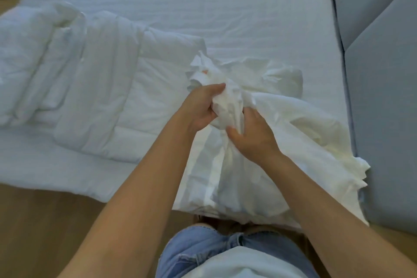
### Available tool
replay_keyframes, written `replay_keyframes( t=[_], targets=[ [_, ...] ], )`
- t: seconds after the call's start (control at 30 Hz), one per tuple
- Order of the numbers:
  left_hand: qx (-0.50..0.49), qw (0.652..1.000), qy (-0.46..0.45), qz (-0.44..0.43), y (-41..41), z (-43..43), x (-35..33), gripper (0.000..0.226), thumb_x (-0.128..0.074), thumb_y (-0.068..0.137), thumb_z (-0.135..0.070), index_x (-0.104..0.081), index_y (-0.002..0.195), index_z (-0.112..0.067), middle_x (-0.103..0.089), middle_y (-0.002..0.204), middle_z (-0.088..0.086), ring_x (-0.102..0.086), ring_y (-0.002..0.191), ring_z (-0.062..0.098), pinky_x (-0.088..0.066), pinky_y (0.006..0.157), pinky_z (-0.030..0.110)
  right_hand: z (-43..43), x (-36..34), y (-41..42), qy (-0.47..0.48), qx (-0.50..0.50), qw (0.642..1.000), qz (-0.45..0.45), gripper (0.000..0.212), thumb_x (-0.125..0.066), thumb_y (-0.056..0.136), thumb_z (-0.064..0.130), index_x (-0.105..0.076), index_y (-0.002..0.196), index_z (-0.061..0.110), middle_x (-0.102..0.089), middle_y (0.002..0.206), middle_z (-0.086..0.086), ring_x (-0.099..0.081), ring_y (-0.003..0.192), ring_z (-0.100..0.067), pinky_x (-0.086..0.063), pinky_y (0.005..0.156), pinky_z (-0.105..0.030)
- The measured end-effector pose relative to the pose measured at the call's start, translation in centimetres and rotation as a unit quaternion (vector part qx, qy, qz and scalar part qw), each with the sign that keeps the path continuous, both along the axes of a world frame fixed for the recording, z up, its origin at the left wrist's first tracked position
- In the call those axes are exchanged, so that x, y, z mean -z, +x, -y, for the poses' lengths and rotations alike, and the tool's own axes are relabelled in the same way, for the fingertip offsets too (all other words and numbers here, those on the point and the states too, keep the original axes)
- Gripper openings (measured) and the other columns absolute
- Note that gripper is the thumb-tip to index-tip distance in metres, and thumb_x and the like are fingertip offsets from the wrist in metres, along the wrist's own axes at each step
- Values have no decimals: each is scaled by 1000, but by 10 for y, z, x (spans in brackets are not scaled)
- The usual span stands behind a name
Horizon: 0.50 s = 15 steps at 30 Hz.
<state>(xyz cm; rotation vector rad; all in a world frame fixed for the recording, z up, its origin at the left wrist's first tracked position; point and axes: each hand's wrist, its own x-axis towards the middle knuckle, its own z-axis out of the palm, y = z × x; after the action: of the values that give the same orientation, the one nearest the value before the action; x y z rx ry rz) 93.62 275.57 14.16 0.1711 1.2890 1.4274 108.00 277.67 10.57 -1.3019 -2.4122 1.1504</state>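
**Item:** cover [304, 133], white thin cloth, crumpled, not yet laid flat.

**Place:** on the near right corner of the bed [225, 18]. Its loose hem spills over the bed's near edge toward my knees, and over the bed's right edge against the grey panel [383, 97].

**Left grip** [200, 108]: closed round a bunched wad of the cover, thumb on top and fingers tucked under, over the bed's near middle.

**Right grip** [250, 137]: just beside the left one and nearer the bed's near edge. The fingers are sunk into the folds and curled on the cloth, and the thumb lies free on the surface.

**Done, as I judge it:** the duvet [101, 88] lies folded in thick layers on the left half of the bed. The cover is off the floor [45, 221] and in my hands.

**Left, as I judge it:**
- I have found no corner or opening. What I hold is a gathered middle, not an edge.
- The cover needs shaking out and spreading.
- Whether it then goes over the duvet or gets folded, I cannot tell.
- I place the work at an early stage.

**Axis:** the long axis runs diagonally, from the bed's middle down to its near right corner.

**Pointing:** the bunched end rises and points toward the bed's middle and the duvet. The broad loose end fans out toward the near right corner. I cannot make out which end is the open mouth.
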Motion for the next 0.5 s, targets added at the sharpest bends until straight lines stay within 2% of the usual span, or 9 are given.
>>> replay_keyframes(
  t=[0.07, 0.13, 0.2, 0.27, 0.3, 0.37, 0.43, 0.5],
  targets=[
    [-80, 995, 45, 43, -2, 8, 4, 20, -42, 97, -4, -60, 102, -12, -71, 92, 8, -67, 86, 20, -54, 82, 35, -8, -2, -8, 1, 42, 999, 2, 14, -48, 90, 22, -43, 88, 10, -49, 80, -3, -49, 79, -28, -34, 63, -33],
    [-85, 994, 55, 33, 2, 22, 10, 26, -46, 98, -22, -58, 117, -9, -67, 104, 9, -64, 96, 21, -54, 84, 33, -14, -8, -16, -60, 90, 991, -76, 12, -44, 90, 15, -48, 82, 6, -52, 75, -4, -49, 73, -24, -36, 60, -33],
    [18, 999, 32, -11, 20, 41, 23, 47, -49, 91, -45, -57, 124, -12, -67, 111, 5, -62, 104, 21, -53, 86, 30, -18, -17, -27, -169, 144, 957, -185, 15, -44, 88, 12, -58, 88, 7, -61, 81, -4, -56, 73, -19, -44, 61, -28],
    [137, 990, 14, -41, 44, 60, 36, 41, -56, 87, -48, -63, 116, -20, -68, 113, 3, -64, 107, 19, -51, 93, 34, -20, -23, -36, -275, 188, 909, -250, 15, -47, 87, 11, -62, 90, 14, -65, 83, -4, -61, 73, -17, -50, 63, -28],
    [160, 984, -14, -81, 52, 66, 40, 32, -61, 85, -46, -65, 109, -24, -70, 111, 1, -65, 104, 18, -51, 94, 36, -21, -24, -39, -315, 185, 894, -258, 13, -50, 88, 12, -63, 90, 15, -66, 83, -3, -64, 75, -18, -53, 64, -28],
    [107, 978, -71, -167, 54, 71, 42, 18, -65, 87, -34, -65, 103, -26, -71, 107, 0, -67, 100, 18, -52, 91, 33, -23, -20, -44, -365, 136, 886, -252, 8, -54, 91, 14, -62, 92, 15, -68, 89, -5, -67, 85, -20, -55, 73, -32],
    [34, 982, -72, -169, 41, 74, 39, 18, -60, 91, -20, -65, 108, -19, -71, 105, 2, -68, 97, 18, -54, 81, 27, -19, -13, -44, -373, 66, 897, -229, 10, -60, 90, 26, -61, 98, 19, -68, 97, -2, -67, 88, -16, -53, 74, -28],
    [-20, 986, -71, -150, 25, 76, 32, 22, -58, 92, -16, -65, 112, -12, -71, 103, 8, -68, 95, 21, -55, 81, 30, -12, -5, -37, -332, -8, 924, -187, 27, -66, 79, 47, -58, 100, 33, -67, 101, 8, -66, 89, -6, -49, 73, -22]
  ],
)
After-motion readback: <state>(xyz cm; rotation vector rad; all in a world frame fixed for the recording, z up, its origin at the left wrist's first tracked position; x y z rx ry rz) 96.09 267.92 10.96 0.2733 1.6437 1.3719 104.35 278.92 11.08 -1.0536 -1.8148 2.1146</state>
